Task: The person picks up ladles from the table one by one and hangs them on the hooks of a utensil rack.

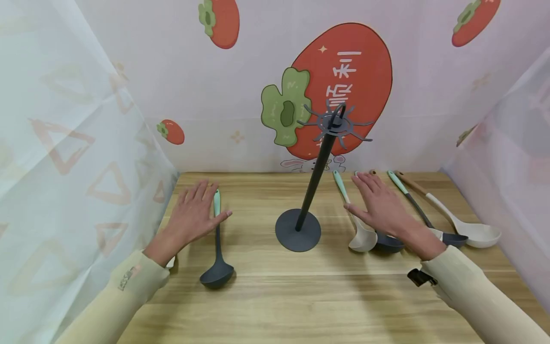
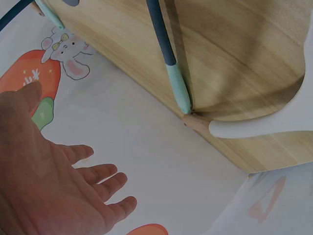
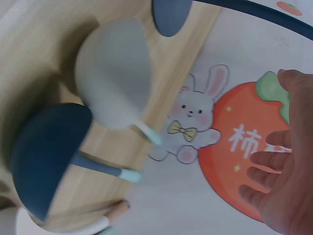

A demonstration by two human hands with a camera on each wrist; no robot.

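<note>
My left hand [image 1: 191, 212] hovers with fingers spread, holding nothing, beside a dark grey ladle [image 1: 217, 273] with a mint handle. Under that forearm lies a white utensil [image 2: 254, 128] with a wooden handle end, mostly hidden in the head view. Likewise spread and bare, my right hand [image 1: 384, 205] is over the utensils on the right. Nearest to it is a cream ladle [image 1: 363, 239] with a mint handle; next to that, a dark ladle [image 1: 388, 243] is partly covered by the hand. Between the hands stands a dark utensil stand [image 1: 318, 174] with a hooked ring on top.
Farther right lie a dark utensil [image 1: 414, 203] with a mint handle and a white ladle [image 1: 481, 235] with a wooden handle. The stand's round base [image 1: 285, 234] rests on the wooden table [image 1: 258, 306]. Printed cloth [image 1: 240, 86] walls the back and both sides.
</note>
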